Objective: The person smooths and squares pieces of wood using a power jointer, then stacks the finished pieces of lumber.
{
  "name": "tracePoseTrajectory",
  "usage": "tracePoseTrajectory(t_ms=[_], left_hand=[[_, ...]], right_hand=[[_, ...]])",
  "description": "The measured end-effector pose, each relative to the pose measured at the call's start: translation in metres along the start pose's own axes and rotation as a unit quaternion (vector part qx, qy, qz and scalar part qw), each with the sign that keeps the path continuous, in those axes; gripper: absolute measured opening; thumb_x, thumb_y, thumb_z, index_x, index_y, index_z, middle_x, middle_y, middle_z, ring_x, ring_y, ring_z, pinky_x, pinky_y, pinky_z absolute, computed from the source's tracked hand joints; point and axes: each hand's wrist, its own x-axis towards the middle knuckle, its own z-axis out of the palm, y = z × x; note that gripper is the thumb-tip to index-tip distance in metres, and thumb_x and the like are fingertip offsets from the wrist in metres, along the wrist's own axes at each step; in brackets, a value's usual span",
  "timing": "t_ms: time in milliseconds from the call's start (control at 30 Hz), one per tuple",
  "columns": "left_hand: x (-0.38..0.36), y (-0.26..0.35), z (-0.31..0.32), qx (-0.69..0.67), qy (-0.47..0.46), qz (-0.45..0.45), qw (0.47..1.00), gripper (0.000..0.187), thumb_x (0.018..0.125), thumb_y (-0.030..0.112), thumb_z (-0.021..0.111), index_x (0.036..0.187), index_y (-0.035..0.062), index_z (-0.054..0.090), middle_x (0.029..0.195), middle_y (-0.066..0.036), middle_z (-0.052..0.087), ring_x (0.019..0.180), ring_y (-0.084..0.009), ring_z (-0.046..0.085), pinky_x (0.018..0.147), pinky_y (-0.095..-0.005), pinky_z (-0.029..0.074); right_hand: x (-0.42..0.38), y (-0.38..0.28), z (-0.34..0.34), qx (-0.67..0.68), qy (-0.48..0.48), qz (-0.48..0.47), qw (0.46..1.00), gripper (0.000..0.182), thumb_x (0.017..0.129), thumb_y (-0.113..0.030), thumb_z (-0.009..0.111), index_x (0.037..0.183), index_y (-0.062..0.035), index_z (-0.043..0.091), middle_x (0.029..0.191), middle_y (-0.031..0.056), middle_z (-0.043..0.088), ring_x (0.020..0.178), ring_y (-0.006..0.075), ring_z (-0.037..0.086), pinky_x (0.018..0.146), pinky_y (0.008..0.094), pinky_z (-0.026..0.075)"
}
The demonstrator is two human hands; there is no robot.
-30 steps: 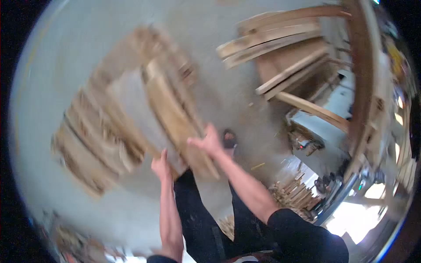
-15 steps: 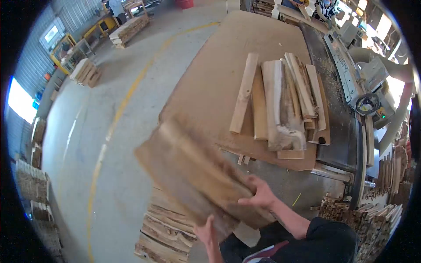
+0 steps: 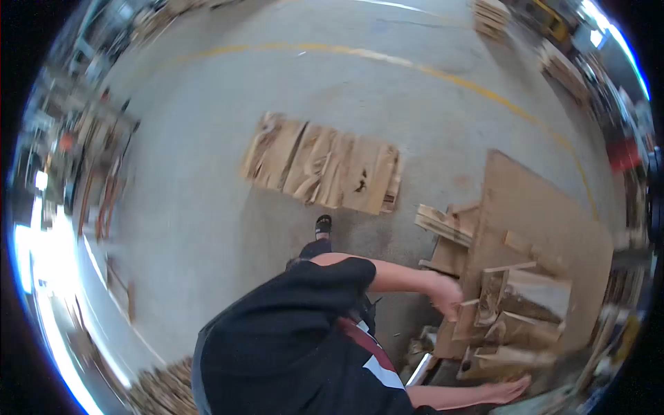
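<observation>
My left hand [image 3: 446,294] is stretched toward the workbench side, blurred, with loosely bent fingers and nothing visible in them. Its fingertips are close to the end of a thin strip of wood at the bench edge. Lower down, my right hand [image 3: 508,391] reaches out with its fingers extended, beside a rough-edged board [image 3: 512,356]. More boards with bark edges, among them a pale wide board [image 3: 543,290], lie loosely on the brown sheet-topped bench [image 3: 532,200]. On the floor ahead of my foot is a low stack of boards [image 3: 321,162], laid side by side; one has a dark knot.
Small timber pieces [image 3: 443,225] stick out beside the bench's near edge. A yellow line [image 3: 470,84] curves across the grey concrete floor. Further wood stacks [image 3: 491,17] stand at the far right, and a pile of strips [image 3: 166,387] lies at lower left.
My view has swung left, so the bench is now at the right and the floor stack is near the centre. The wide board held in both hands is out of them.
</observation>
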Motion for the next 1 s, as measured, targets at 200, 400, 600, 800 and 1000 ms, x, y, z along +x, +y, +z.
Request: tracePoseTrajectory(t_ms=[200,400,600,800,1000], left_hand=[[-0.258,-0.107,0.089,0.02,0.06,-0.382,0.922,0.054,0.085,0.057,0.06,0.097,0.0049,0.068,0.09,-0.02,0.071,0.087,-0.0407,0.069,0.073,-0.0517,0.054],[-0.51,-0.175,0.104,-0.151,0.315,-0.585,0.732,0.056,0.084,0.058,0.063,0.103,0.0061,0.071,0.1,-0.018,0.072,0.097,-0.0352,0.068,0.086,-0.0432,0.053],[-0.707,-0.286,0.083,-0.252,0.502,-0.599,0.571,0.059,0.082,0.05,0.072,0.116,0.0027,0.065,0.107,-0.02,0.07,0.105,-0.0322,0.067,0.09,-0.041,0.052],[-0.88,-0.532,0.095,-0.152,0.498,-0.674,0.524,0.095,0.067,0.053,0.084,0.136,-0.0031,0.05,0.132,-0.027,0.057,0.124,-0.0361,0.055,0.104,-0.0427,0.045],[-0.948,-0.729,0.117,-0.231,0.495,-0.693,0.471,0.109,0.066,0.058,0.085,0.144,-0.0044,0.04,0.143,-0.027,0.049,0.131,-0.034,0.05,0.108,-0.0425,0.042]], right_hand=[[-0.067,0.038,0.016,-0.115,-0.254,0.049,0.959,0.05,0.095,-0.043,0.056,0.121,-0.0015,0.066,0.119,0.0151,0.064,0.105,0.0269,0.061,0.085,0.0384,0.05],[-0.261,0.061,0.148,-0.062,-0.514,0.236,0.822,0.031,0.096,-0.023,0.064,0.122,-0.0079,0.06,0.107,0.0051,0.065,0.093,0.0174,0.065,0.072,0.0248,0.046],[-0.575,0.042,0.227,-0.134,-0.729,0.274,0.612,0.049,0.092,-0.034,0.07,0.126,-0.0008,0.06,0.114,0.0073,0.063,0.101,0.0172,0.062,0.084,0.0317,0.051],[-0.937,0.144,0.358,-0.18,-0.793,0.087,0.575,0.077,0.077,-0.043,0.083,0.13,0.0053,0.055,0.133,0.0283,0.05,0.126,0.0378,0.05,0.105,0.0431,0.042],[-1.149,0.208,0.487,-0.354,-0.7,0.089,0.614,0.121,0.07,-0.054,0.084,0.154,0.0025,0.017,0.159,0.027,0.008,0.147,0.0426,0.016,0.118,0.0462,0.028]])
